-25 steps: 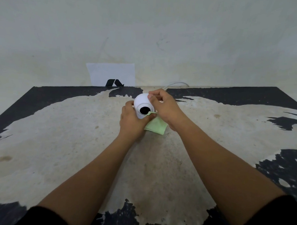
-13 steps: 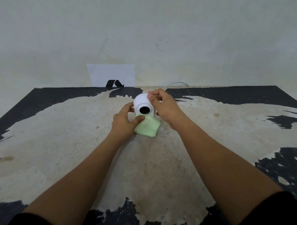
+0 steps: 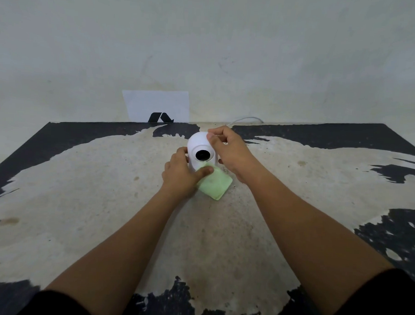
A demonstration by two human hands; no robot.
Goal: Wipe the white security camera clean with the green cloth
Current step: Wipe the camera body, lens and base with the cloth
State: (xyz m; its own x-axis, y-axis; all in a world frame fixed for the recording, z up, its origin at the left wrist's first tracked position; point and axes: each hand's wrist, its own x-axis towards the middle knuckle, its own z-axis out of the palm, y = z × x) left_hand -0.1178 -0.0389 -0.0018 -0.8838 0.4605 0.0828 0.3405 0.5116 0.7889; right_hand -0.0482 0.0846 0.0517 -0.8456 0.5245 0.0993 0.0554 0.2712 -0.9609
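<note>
Pressing against security camera (image 3: 200, 149): green cloth (image 3: 215, 185) under left hand (image 3: 180, 174).

Dim, even, soft light, faint shadows, no glare, wide-angle bending at edges, slightly soft focus

Single head view, wide-angle, looks forward-down over table (image 3: 81, 199) toward wall (image 3: 206, 50); forearms close below.

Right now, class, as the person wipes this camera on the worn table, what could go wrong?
1. The left hand presses the green cloth just under the dark lens; grit from the table could scratch it.
2. The white cable trails behind; turning the security camera may tug it.
</note>
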